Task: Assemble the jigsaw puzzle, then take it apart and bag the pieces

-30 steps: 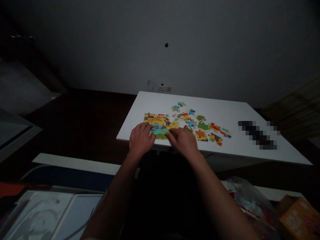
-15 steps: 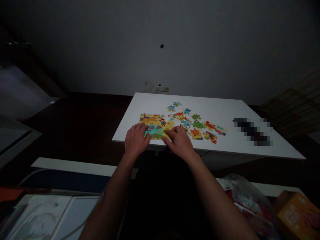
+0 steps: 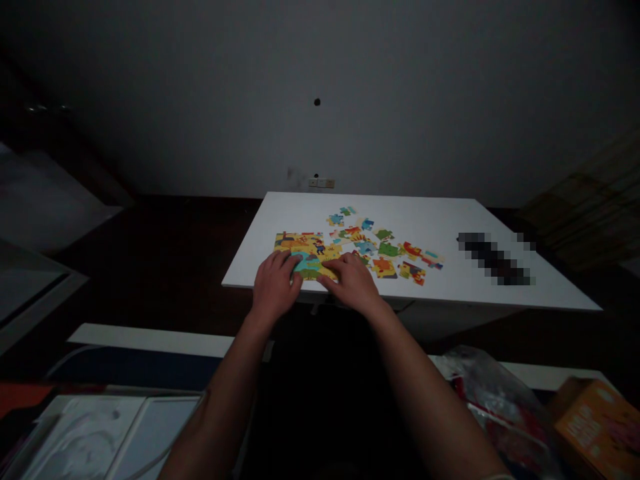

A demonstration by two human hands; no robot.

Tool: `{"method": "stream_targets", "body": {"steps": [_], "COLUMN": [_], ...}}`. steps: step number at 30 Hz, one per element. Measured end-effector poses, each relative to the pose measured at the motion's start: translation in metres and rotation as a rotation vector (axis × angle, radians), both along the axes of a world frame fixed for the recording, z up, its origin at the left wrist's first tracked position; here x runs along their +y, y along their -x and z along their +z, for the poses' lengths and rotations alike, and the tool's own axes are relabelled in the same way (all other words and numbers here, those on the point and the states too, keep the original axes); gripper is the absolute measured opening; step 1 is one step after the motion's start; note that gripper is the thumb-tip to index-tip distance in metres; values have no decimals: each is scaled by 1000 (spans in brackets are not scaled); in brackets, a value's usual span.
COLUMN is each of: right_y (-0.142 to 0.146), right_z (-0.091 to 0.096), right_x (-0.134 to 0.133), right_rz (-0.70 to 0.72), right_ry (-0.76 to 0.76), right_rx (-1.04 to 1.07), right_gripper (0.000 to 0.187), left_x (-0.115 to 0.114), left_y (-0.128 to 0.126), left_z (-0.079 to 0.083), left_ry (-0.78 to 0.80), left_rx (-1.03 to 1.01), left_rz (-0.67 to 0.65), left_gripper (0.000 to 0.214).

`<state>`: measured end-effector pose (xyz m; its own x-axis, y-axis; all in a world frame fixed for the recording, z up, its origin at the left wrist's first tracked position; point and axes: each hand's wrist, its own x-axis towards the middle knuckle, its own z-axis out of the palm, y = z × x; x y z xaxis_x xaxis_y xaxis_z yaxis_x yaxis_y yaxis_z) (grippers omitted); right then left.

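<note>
A partly joined jigsaw puzzle (image 3: 300, 241) lies flat near the left front of the white table, with a yellow, teal and green picture. My left hand (image 3: 274, 283) rests over its left side, fingers extended on the surface and thumb apart at the front. At the lower right part, my right hand (image 3: 353, 283) has its thumb and index finger on a yellow puzzle piece (image 3: 328, 273), mostly hidden under the fingers. Loose puzzle pieces (image 3: 387, 249) are scattered to the right, including an orange piece (image 3: 384, 269) beside my right hand.
The white table (image 3: 445, 220) stands before a grey wall with sockets (image 3: 321, 183). A pixelated dark object lies on its right side. Nearer me are an open white box (image 3: 85, 433) at left, and a clear plastic bag (image 3: 493, 380) and an orange box (image 3: 597, 423) at right.
The camera view has shifted slightly. My left hand has moved a little inward over the puzzle, and my right thumb and index finger stay at its lower right part.
</note>
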<state>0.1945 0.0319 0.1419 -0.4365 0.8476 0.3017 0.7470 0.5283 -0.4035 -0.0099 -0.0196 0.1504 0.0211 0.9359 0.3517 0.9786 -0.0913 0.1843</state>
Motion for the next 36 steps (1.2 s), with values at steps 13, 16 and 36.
{"method": "stream_targets", "body": {"steps": [13,16,36], "right_y": [-23,-25,-30], "right_z": [4,2,-10], "right_x": [-5,-13,-44], "right_rz": [-39,-40,7], "right_ry": [0,-42,-124], "right_rx": [259,206,-14], "right_gripper": [39,36,38], "left_x": [-15,-16,-26], "left_y": [-45,-44,-68], "left_z": [-12,-11,-20], "left_ry": [30,28,22], "left_rx": [10,11,36], "left_rz": [-147,-147,-196], "left_gripper": [46,46,59]}}
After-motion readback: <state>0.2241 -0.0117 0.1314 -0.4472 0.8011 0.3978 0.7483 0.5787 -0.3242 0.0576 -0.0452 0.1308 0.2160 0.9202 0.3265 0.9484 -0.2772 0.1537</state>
